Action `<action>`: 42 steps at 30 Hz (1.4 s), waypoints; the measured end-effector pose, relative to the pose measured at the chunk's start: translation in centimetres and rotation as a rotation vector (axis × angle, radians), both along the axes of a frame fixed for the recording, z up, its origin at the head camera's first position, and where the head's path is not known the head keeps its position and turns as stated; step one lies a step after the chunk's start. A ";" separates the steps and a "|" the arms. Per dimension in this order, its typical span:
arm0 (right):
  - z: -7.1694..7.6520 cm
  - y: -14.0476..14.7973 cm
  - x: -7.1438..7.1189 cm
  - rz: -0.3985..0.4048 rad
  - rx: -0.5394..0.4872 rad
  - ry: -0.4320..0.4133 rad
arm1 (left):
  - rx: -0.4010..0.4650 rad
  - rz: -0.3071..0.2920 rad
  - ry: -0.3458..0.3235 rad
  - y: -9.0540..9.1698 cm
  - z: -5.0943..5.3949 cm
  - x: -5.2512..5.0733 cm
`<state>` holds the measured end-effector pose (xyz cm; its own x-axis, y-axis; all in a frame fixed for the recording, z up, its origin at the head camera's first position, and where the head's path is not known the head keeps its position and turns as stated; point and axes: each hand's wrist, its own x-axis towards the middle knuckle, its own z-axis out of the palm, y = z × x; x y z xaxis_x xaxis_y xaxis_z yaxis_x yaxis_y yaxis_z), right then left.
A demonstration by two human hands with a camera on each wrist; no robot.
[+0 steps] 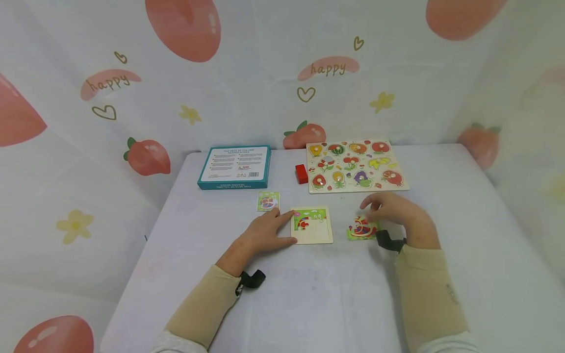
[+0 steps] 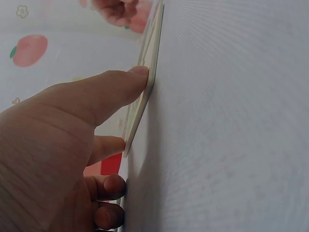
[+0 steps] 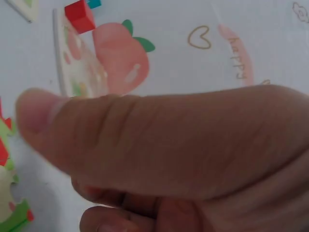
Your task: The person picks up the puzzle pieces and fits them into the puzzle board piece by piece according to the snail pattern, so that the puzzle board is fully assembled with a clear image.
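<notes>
The left hand touches the left edge of a small wooden puzzle board, thumb near the lower corner and index finger near the upper one. In the left wrist view, the thumb of this hand lies against the edge of the board. Some printed pieces fill the board's top and left side; the rest is bare wood. Above a cluster of loose puzzle pieces hovers the right hand, fingers loosely bent. The right wrist view has its thumb extended across this hand, nothing visible in its grasp, with pieces at lower left.
A small picture card lies behind the left hand. Further back are a teal-edged box, a red block and a fruit peg board. A printed cloth hangs behind the white table.
</notes>
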<state>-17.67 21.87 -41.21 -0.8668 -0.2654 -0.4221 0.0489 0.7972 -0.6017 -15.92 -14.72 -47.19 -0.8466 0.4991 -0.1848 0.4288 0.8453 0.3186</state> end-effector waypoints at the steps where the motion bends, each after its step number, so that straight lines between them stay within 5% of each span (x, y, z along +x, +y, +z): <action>1: -0.3 0.0 -0.1 0.001 -0.002 -0.021 | -0.002 0.000 0.001 0.0 0.0 0.0; 8: -2.0 -0.6 -0.8 0.017 -0.017 -0.128 | 0.000 0.003 -0.005 0.0 0.2 0.1; 28: -1.7 -2.5 -0.7 -0.042 0.073 -0.079 | 0.016 0.014 -0.032 0.1 0.2 0.1; 36: -1.0 -1.5 -0.6 0.017 -0.057 -0.032 | 0.011 0.019 -0.026 0.0 0.1 0.0; 42: 0.0 -0.5 -0.3 -0.010 -0.143 -0.008 | 0.014 0.018 -0.028 -0.1 0.2 0.0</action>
<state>-17.97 21.34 -41.22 -0.8663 -0.3148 -0.3878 0.0620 0.7026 -0.7088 -15.92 -14.78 -47.03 -0.8502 0.4865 -0.2013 0.4042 0.8481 0.3425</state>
